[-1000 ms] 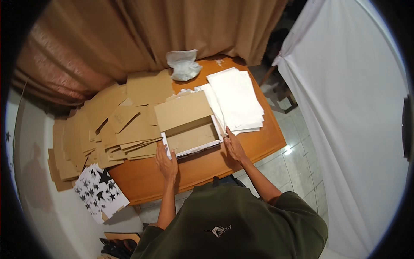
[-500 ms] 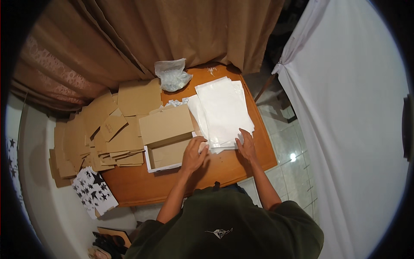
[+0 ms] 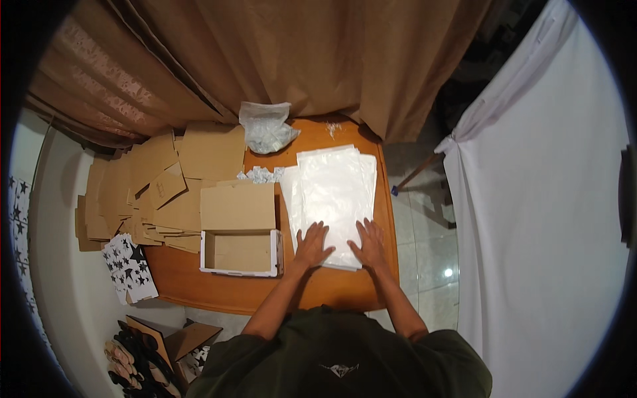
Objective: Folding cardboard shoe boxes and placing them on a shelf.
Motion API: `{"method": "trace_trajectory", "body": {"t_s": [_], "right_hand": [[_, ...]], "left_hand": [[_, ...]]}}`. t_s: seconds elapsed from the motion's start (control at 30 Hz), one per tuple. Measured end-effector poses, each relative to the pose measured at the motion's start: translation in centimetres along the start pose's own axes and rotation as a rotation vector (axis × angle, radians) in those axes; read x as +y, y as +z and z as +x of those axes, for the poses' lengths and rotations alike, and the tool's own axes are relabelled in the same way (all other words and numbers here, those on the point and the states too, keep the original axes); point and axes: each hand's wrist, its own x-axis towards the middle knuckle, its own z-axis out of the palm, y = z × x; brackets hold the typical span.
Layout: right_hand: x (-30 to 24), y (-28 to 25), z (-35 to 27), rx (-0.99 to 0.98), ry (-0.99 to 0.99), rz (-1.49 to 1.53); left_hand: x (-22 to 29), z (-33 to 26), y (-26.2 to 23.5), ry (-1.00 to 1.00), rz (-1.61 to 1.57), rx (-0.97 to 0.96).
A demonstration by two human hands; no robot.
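A stack of thin, slightly glossy white sheets (image 3: pixel 332 189) lies on the wooden table in front of me, its layers a little fanned at the left. My left hand (image 3: pixel 313 247) rests on the stack's near left part, fingers spread. Opposite it, my right hand (image 3: pixel 369 244) lies on the near right part with its fingers apart too. Neither hand holds anything. Just left of the stack stands a cardboard box (image 3: pixel 239 268) with white outer sides, its brown lid (image 3: pixel 237 206) folded back and the visible inside bare.
Flattened brown cardboard pieces (image 3: pixel 149 172) pile up at the left, beside a star-patterned white board (image 3: pixel 129 272). Behind the box are small crumpled pale pieces (image 3: pixel 262 174) and a clear plastic bag (image 3: pixel 269 132). The orange-brown table (image 3: pixel 219 292) ends near my body; shoes (image 3: pixel 126 365) sit low at left.
My left hand has moved from beside the box's right edge onto the white sheets. My right hand has come inward from their right edge and flattened. The view has shifted slightly.
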Motion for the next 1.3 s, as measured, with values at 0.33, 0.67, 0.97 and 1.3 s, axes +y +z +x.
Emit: {"method": "trace_trajectory", "body": {"t_s": [0.33, 0.67, 0.97, 1.3], "right_hand": [[1.2, 0.7, 0.0, -0.017, 0.012, -0.126], [-1.0, -2.4, 1.2, 0.230, 0.165, 0.170], [-0.9, -5.1, 0.4, -0.085, 0.866, 1.679], [-6.8, -3.5, 2.8, -0.338, 0.336, 2.089]], "left_hand": [[0.8, 0.0, 3.0, 0.086, 0.053, 0.316], [1.2, -0.2, -1.7, 0.152, -0.118, 0.465], [2.9, -6.9, -15.8, 0.403, -0.242, 0.500], [-2.0, -18.0, -23.2, 0.556, -0.091, 0.324]]}}
